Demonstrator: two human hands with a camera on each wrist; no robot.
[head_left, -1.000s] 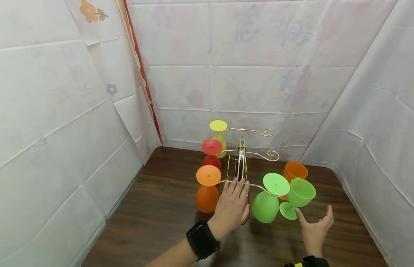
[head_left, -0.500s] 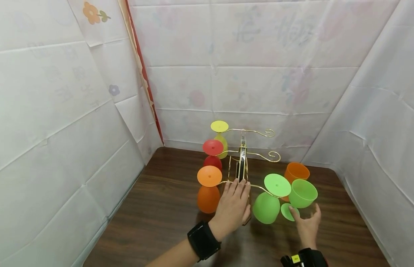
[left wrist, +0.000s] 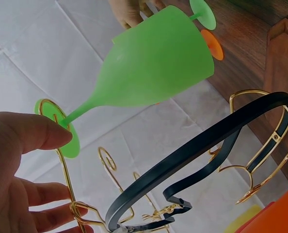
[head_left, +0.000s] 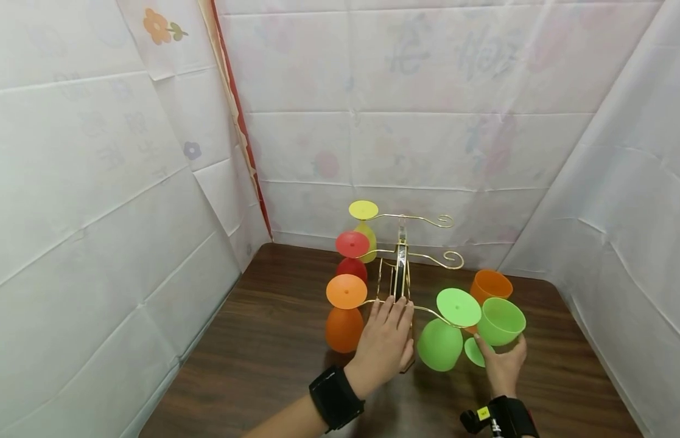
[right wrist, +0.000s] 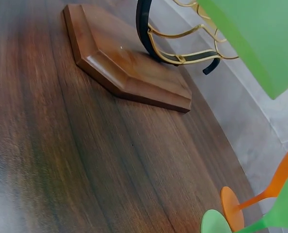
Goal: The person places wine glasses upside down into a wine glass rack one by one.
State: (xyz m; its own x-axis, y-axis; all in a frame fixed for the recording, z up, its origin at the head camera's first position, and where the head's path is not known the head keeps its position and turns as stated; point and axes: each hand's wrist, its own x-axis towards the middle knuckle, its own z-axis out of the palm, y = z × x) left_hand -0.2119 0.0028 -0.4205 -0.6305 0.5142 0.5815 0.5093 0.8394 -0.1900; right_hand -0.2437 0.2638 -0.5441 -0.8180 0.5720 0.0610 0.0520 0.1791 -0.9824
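Observation:
A gold wire goblet rack (head_left: 401, 271) stands on the table. My left hand (head_left: 380, 344) rests on its front arm, fingers fairly straight; in the left wrist view the thumb (left wrist: 42, 131) lies by the foot of the hanging green goblet (left wrist: 149, 63). At the right, my right hand (head_left: 503, 365) grips an upright green goblet (head_left: 501, 319) around its bowl, thumb on the left and fingers on the right. The right wrist view shows this goblet's foot (right wrist: 214, 222) but not the hand. An upright orange goblet (head_left: 490, 285) stands just behind, partly hidden.
Orange (head_left: 344, 331), red (head_left: 352, 271) and yellow (head_left: 366, 240) goblets hang upside down on the rack's left side. Two bare curled arms extend right, behind the hanging green goblet. The rack has a wooden base (right wrist: 124, 68). White cloth (head_left: 427, 146) surrounds the table (head_left: 252, 353).
My right hand has moved left to the upright green goblet and closed around its bowl. The left hand stays on the rack, and the goblets have kept their places.

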